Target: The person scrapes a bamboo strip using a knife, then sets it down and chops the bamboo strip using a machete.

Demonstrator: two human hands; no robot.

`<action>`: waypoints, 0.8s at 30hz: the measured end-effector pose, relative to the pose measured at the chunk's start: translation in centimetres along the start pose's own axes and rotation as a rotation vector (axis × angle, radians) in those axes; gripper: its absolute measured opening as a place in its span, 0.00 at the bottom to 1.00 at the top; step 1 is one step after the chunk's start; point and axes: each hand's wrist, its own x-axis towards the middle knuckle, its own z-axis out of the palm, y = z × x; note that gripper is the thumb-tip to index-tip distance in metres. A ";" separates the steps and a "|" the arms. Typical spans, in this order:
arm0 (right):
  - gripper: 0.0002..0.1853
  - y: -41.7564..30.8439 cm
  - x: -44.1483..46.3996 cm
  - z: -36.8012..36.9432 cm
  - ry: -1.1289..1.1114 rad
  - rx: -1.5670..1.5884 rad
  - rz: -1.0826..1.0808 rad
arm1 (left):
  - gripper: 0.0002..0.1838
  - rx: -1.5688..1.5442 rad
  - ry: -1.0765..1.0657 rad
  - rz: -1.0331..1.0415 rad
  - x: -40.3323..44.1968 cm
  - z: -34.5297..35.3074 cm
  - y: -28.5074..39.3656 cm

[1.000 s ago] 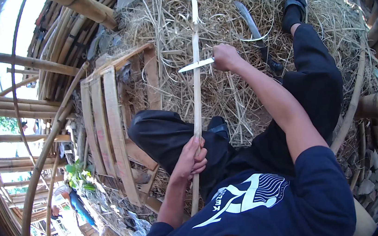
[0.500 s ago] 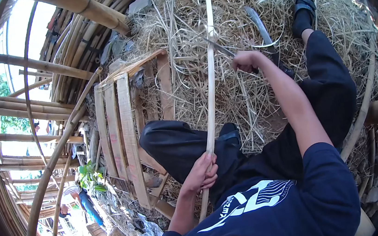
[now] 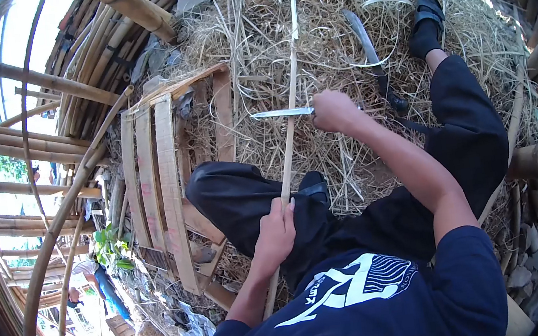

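Note:
My left hand (image 3: pixel 276 233) is closed round the lower part of a long, pale bamboo strip (image 3: pixel 292 109), near my bent knee. The strip runs up from beside my shirt past the top edge of the view. Farther up, my right hand (image 3: pixel 335 111) grips the handle of a knife, mostly hidden in the fist. The knife's blade (image 3: pixel 283 113) points left and lies across the strip. A larger curved blade with a dark handle (image 3: pixel 364 38) rests on the shavings, beyond my right hand.
Pale shavings (image 3: pixel 325 22) cover the ground ahead. A wooden slatted crate (image 3: pixel 170 186) stands left of my knee. Bamboo poles (image 3: pixel 40 78) form a frame at the left, with another person (image 3: pixel 100 283) beyond it. Stones (image 3: pixel 523 272) lie at the lower right.
My right hand has come nearer to me along the strip, and the blade has turned from slanting to nearly level across it. My left hand's fingers are now straighter along the strip.

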 end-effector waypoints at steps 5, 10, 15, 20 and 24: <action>0.10 -0.7 -1.0 2.1 -0.050 0.031 -0.028 | 0.11 0.136 0.017 -0.030 -0.2 0.4 0.1; 0.10 -0.2 0.3 2.5 -0.050 0.001 -0.005 | 0.11 0.199 0.003 -0.047 -0.6 1.0 -0.2; 0.10 3.1 5.1 2.1 0.120 -0.035 0.108 | 0.11 0.234 0.054 0.008 -1.3 1.5 -0.4; 0.10 4.3 6.7 1.8 0.125 -0.074 0.079 | 0.11 0.259 0.049 -0.026 -1.1 1.7 -0.1; 0.13 9.4 8.9 -0.7 0.196 -0.039 0.272 | 0.10 0.240 0.051 -0.007 -2.8 2.2 -0.8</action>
